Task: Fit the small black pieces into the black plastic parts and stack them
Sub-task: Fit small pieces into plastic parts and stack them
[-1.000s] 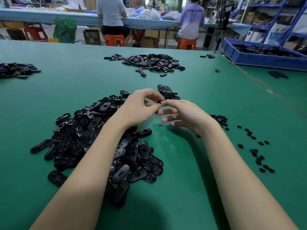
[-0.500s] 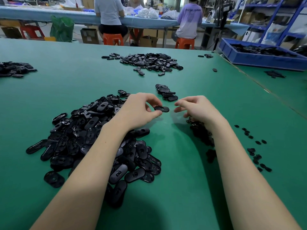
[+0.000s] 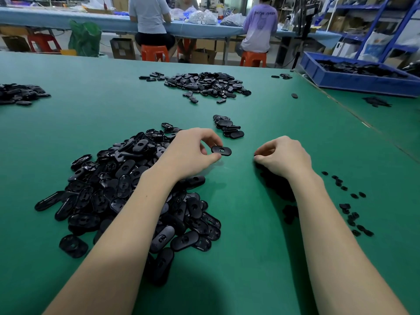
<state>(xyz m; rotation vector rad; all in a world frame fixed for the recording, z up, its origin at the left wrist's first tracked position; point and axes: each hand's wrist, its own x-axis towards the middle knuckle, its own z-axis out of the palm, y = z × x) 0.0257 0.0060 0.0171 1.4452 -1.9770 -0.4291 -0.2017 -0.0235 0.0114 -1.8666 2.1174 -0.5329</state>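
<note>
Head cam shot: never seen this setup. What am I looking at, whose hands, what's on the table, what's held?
There is no robot here. A person wears one wide-angle camera on the head, looking forward and down at their own two bare hands over a green table.

The left hand pinches one black oval plastic part by its end, just above the table. The right hand is curled, fingertips near the table; whether it holds a small piece cannot be told.

Under the left forearm lies a big pile of the same oval parts. Just beyond the hands is a short stack of parts. Small black pieces are scattered to the right. Further back are another pile and a blue bin. Other workers sit at a far bench.
</note>
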